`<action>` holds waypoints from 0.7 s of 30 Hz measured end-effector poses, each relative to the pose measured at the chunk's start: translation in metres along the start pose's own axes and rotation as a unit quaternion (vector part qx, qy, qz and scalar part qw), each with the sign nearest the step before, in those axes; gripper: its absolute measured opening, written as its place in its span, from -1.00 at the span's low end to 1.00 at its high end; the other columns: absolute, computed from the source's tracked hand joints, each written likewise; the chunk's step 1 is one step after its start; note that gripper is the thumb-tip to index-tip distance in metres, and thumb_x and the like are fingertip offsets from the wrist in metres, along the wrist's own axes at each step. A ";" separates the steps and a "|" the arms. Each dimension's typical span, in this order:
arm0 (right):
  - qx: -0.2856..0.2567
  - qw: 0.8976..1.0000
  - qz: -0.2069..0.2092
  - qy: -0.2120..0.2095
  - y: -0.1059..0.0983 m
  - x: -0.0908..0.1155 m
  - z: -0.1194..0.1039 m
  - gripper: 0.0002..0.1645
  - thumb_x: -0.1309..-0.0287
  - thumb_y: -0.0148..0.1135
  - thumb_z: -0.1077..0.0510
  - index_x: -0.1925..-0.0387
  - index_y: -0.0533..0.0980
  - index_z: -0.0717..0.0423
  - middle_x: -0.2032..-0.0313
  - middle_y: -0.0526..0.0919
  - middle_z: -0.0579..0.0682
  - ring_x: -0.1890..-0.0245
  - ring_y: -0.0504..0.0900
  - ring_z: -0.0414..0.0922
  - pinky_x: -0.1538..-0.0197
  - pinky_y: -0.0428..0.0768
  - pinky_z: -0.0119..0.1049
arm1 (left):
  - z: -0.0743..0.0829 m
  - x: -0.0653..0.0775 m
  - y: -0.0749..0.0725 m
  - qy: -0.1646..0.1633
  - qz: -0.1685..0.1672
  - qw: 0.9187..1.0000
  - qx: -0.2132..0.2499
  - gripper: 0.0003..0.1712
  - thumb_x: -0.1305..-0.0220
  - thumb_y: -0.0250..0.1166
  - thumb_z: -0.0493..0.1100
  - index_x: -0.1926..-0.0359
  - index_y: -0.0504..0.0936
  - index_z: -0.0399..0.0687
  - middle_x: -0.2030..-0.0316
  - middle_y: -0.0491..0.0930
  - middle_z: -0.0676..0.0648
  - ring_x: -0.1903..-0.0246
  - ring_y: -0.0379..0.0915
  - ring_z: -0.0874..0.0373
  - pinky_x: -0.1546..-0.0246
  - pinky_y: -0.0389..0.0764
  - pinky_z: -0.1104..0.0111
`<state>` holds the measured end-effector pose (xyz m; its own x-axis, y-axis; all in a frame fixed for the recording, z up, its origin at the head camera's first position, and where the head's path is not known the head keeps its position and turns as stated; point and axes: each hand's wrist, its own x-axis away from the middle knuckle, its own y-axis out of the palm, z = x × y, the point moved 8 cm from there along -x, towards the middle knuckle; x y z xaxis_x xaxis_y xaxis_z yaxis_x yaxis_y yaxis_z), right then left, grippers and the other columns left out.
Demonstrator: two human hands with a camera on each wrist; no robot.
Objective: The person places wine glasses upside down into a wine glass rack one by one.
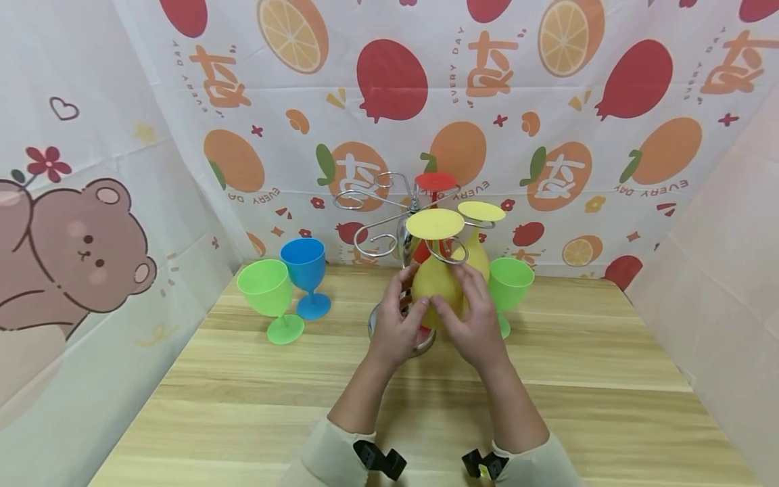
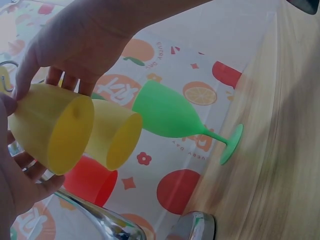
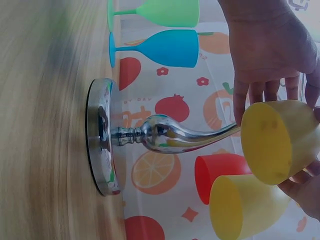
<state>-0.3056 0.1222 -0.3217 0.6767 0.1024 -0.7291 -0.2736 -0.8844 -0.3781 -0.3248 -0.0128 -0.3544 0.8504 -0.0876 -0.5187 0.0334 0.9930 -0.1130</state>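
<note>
A yellow goblet (image 1: pixel 438 287) hangs upside down by its foot at a wire hook of the chrome goblet rack (image 1: pixel 405 243). My left hand (image 1: pixel 394 328) holds its bowl from the left, and my right hand (image 1: pixel 477 328) holds it from the right. The thumbs are close together on the near side. In the right wrist view, the bowl's open mouth (image 3: pixel 267 145) shows nothing inside. Behind it hang a second yellow goblet (image 1: pixel 478 257) and a red goblet (image 1: pixel 435 181), also inverted; both bowls are partly hidden in the head view.
To the right of the rack stands an upright green goblet (image 1: pixel 510 284). Another green goblet (image 1: pixel 265 288) and a blue goblet (image 1: pixel 304 265) stand at the left. Several curled hooks (image 1: pixel 374 253) stick out leftward. A printed cloth (image 1: pixel 389 81) hangs behind the wooden table (image 1: pixel 243 419).
</note>
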 end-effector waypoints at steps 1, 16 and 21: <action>-0.001 1.000 0.000 -0.001 0.000 0.001 -0.001 -0.28 -0.19 0.36 0.17 -0.36 0.35 0.15 -0.30 0.38 0.08 -0.35 0.34 -0.03 -0.32 0.42 0.07 | 0.001 0.000 0.000 0.001 -0.001 1.000 0.000 -0.39 -0.36 0.14 -0.20 -0.39 0.24 -0.07 -0.23 0.40 -0.10 -0.20 0.33 0.02 -0.19 0.47 0.02; -0.019 1.000 -0.006 0.015 -0.004 0.012 -0.004 -0.29 -0.17 0.36 0.21 -0.35 0.37 0.06 -0.29 0.40 0.05 -0.29 0.39 -0.02 -0.17 0.56 0.06 | 0.005 0.002 0.000 0.026 -0.011 1.000 -0.001 -0.33 -0.18 0.17 -0.19 -0.34 0.30 -0.13 -0.16 0.42 -0.08 -0.12 0.35 0.05 -0.08 0.50 0.06; -0.030 0.999 -0.008 0.026 -0.008 0.015 -0.003 -0.29 -0.14 0.38 0.22 -0.33 0.39 0.03 -0.29 0.40 0.01 -0.28 0.40 -0.04 -0.14 0.58 0.07 | 0.006 0.002 0.001 0.037 -0.016 0.999 0.001 -0.35 -0.14 0.21 -0.16 -0.30 0.35 -0.05 -0.11 0.42 -0.10 -0.06 0.35 0.06 -0.01 0.52 0.10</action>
<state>-0.2911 0.1289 -0.3280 0.7159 0.0934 -0.6919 -0.2221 -0.9090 -0.3526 -0.3195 -0.0119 -0.3504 0.8079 -0.1253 -0.5759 0.0613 0.9897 -0.1293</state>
